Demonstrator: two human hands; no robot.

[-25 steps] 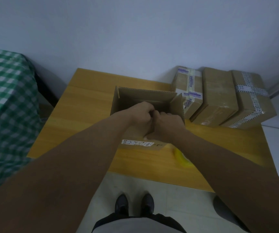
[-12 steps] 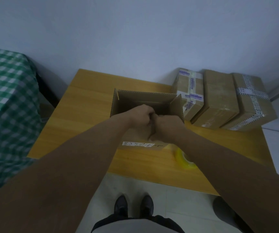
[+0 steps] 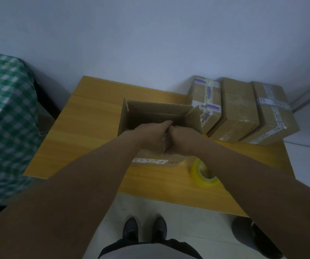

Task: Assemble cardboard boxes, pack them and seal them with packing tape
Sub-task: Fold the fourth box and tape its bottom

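The open cardboard box (image 3: 156, 111) is sitting mid-frame on the wooden table (image 3: 94, 113), with the left hand (image 3: 150, 140) and right hand (image 3: 185, 141) meeting knuckle to knuckle over its near edge, fingers curling down out of sight, so I cannot tell whether they are gripping the near flap. The box is looking light, stiff in its corrugated walls but easily creased at the flaps, so gripping along a fold line near a corner is probably suiting it best; the tape roll (image 3: 194, 170) is lying at lower right.
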